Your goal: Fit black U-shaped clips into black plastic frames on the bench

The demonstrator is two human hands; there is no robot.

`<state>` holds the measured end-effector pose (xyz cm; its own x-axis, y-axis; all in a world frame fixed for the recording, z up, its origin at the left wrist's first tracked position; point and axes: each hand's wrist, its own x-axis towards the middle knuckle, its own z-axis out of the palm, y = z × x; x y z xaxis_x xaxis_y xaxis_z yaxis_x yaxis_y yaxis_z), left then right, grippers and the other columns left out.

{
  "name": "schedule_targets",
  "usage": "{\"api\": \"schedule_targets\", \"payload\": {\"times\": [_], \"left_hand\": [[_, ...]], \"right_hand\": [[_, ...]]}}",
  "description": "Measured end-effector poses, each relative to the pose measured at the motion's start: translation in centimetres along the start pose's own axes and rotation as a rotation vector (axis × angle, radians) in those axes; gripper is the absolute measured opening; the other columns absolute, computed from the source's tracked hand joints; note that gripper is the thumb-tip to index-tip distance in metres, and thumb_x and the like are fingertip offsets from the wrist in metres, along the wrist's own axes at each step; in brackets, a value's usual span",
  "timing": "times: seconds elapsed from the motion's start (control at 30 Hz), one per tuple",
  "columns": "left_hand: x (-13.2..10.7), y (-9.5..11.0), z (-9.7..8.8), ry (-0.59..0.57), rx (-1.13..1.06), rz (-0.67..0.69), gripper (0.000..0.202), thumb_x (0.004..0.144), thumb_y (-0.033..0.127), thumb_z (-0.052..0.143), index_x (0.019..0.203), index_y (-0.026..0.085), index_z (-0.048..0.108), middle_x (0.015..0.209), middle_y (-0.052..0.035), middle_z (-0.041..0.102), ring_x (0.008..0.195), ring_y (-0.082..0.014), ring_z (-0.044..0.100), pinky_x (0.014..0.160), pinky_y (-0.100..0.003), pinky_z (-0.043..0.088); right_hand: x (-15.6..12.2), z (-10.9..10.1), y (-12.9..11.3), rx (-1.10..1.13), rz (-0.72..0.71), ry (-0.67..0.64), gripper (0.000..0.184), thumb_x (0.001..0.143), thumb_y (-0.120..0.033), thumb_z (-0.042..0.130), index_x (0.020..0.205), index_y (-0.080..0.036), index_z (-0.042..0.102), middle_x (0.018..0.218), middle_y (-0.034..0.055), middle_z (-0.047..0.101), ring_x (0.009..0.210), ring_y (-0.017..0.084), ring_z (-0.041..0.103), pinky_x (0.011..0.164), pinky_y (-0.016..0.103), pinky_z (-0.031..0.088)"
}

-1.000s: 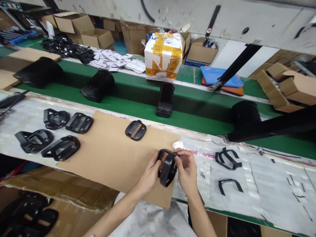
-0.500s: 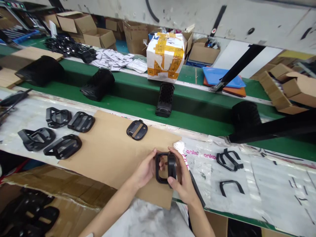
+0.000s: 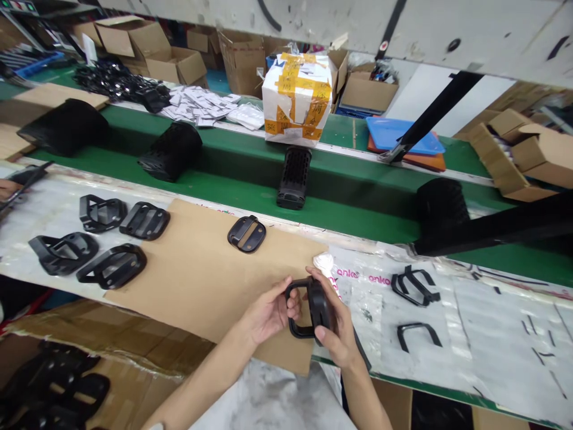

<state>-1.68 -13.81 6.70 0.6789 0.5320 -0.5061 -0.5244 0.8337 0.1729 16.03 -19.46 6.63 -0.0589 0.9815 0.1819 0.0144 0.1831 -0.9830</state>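
Both hands together, clamped on one black moulded plastic frame (image 3: 319, 307): left hand (image 3: 268, 313) curled round its loop, right hand (image 3: 335, 319) pinching its thick side. Held over the corner of a brown cardboard sheet (image 3: 201, 280). Matching frame (image 3: 246, 234) lies on the sheet at 11 o'clock; black plastic strips (image 3: 405, 285) lie on plastic film (image 3: 492, 322) at 3 o'clock.

The white plastic sheet (image 3: 416, 340) bore the repeated pink print "onko"; yellow tape (image 3: 286, 83) on the white-wrapped parcel (image 3: 271, 98) carried dark characters, too small to read.
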Motion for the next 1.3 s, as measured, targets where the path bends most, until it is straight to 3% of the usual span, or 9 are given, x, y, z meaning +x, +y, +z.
{"api": "schedule_targets", "payload": {"times": [0.17, 0.37, 0.6, 0.7, 0.8, 0.93, 1.17, 1.3], "left_hand": [[-0.2, -0.1, 0.6, -0.053, -0.010, -0.036, 0.049, 0.071, 0.048, 0.099, 0.072, 0.013, 0.065, 0.060, 0.0041, 0.055, 0.053, -0.0087, 0.052, 0.062, -0.025, 0.053], [-0.4, -0.2, 0.6, 0.062, 0.357, 0.301, 0.046, 0.079, 0.053, 0.093, 0.090, 0.014, 0.071, 0.073, -0.0003, 0.067, 0.063, -0.0130, 0.063, 0.064, -0.025, 0.053], [-0.5, -0.1, 0.5, 0.159, 0.627, 0.469, 0.050, 0.085, 0.061, 0.085, 0.103, 0.015, 0.078, 0.094, -0.0052, 0.077, 0.092, -0.0189, 0.069, 0.085, -0.027, 0.054], [-0.5, 0.0, 0.3, 0.145, 0.502, 0.399, 0.046, 0.081, 0.056, 0.090, 0.101, 0.016, 0.076, 0.089, -0.0033, 0.075, 0.084, -0.0171, 0.069, 0.079, -0.026, 0.054], [-0.6, 0.7, 0.2, 0.053, 0.264, 0.208, 0.047, 0.074, 0.051, 0.096, 0.090, 0.015, 0.071, 0.074, -0.0007, 0.068, 0.065, -0.0136, 0.063, 0.065, -0.025, 0.051], [-1.0, 1.6, 0.2, -0.023, 0.089, -0.005, 0.054, 0.069, 0.056, 0.098, 0.078, 0.013, 0.067, 0.063, 0.0015, 0.059, 0.056, -0.0115, 0.058, 0.060, -0.025, 0.051], [-1.0, 0.8, -0.4, 0.083, 0.031, 0.091, 0.046, 0.067, 0.042, 0.103, 0.073, 0.013, 0.067, 0.056, 0.0044, 0.056, 0.048, -0.0082, 0.052, 0.054, -0.023, 0.049], [-0.7, 0.1, -0.1, 0.113, 0.081, 0.121, 0.045, 0.073, 0.048, 0.099, 0.077, 0.014, 0.068, 0.060, 0.0029, 0.060, 0.052, -0.0102, 0.057, 0.058, -0.024, 0.050]], "right_hand": [[0.2, -0.2, 0.0, 0.020, 0.017, 0.012, 0.081, 0.092, -0.073, 0.069, 0.160, -0.030, 0.055, 0.165, 0.0115, 0.054, 0.154, 0.043, 0.047, 0.129, 0.065, 0.033], [0.2, 0.4, 0.1, -0.151, -0.089, 0.068, 0.075, 0.098, -0.065, 0.068, 0.164, -0.035, 0.048, 0.169, 0.0091, 0.048, 0.160, 0.039, 0.039, 0.130, 0.063, 0.033], [0.1, 1.5, 0.2, -0.314, -0.114, 0.110, 0.076, 0.099, -0.062, 0.065, 0.166, -0.032, 0.046, 0.166, 0.0124, 0.049, 0.158, 0.039, 0.041, 0.129, 0.065, 0.034], [0.2, 1.4, 0.1, -0.296, -0.129, 0.107, 0.075, 0.099, -0.062, 0.065, 0.165, -0.032, 0.048, 0.164, 0.0125, 0.051, 0.157, 0.040, 0.043, 0.128, 0.065, 0.035], [0.5, 1.2, -0.3, -0.204, -0.132, 0.078, 0.075, 0.097, -0.065, 0.066, 0.163, -0.034, 0.049, 0.165, 0.0106, 0.053, 0.156, 0.040, 0.044, 0.129, 0.065, 0.032], [0.7, 1.3, -0.7, -0.075, -0.077, 0.057, 0.078, 0.095, -0.070, 0.067, 0.161, -0.032, 0.052, 0.165, 0.0107, 0.053, 0.155, 0.041, 0.046, 0.130, 0.064, 0.032], [0.9, 1.3, -0.6, 0.020, -0.014, 0.024, 0.081, 0.091, -0.074, 0.069, 0.156, -0.028, 0.058, 0.162, 0.0123, 0.057, 0.152, 0.041, 0.051, 0.127, 0.060, 0.038], [0.8, 1.0, -0.1, -0.007, 0.071, 0.058, 0.090, 0.086, -0.083, 0.065, 0.154, -0.024, 0.059, 0.160, 0.0150, 0.058, 0.146, 0.043, 0.056, 0.119, 0.060, 0.047]]}}
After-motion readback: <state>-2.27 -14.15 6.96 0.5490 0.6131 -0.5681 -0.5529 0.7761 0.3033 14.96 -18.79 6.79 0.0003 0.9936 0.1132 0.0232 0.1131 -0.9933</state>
